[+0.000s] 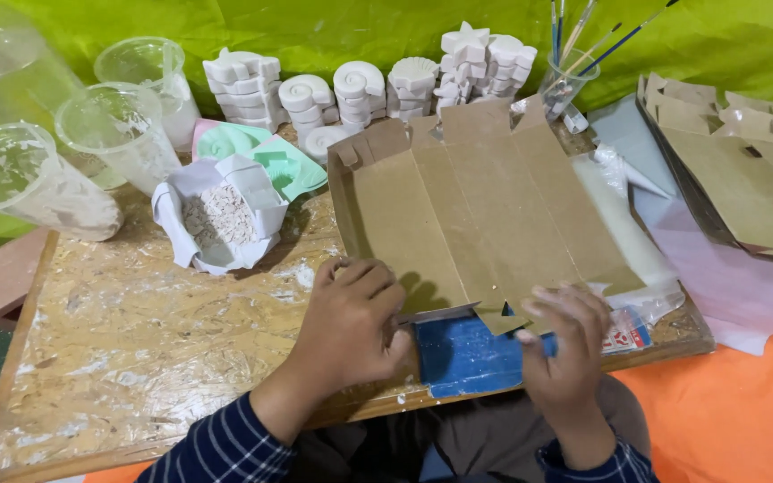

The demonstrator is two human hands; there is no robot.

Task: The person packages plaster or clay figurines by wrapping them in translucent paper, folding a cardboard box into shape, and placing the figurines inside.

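Note:
A flat brown cardboard box blank (485, 206) with fold lines and flaps lies on a wooden board (136, 331). My left hand (351, 322) is closed near the blank's front left corner and holds a thin metal blade (440, 313) that points right along the cardboard's edge. My right hand (565, 344) presses its fingers on the blank's front right flap. Under the front edge lies a blue sheet (467, 358).
Several clear plastic cups (109, 134) stand at the back left. A white paper bag of white chips (221, 219) sits beside green moulds (284, 165). White plaster shell and star casts (360, 89) line the back. A cup of brushes (565, 80) and more cardboard blanks (744, 170) are at the right.

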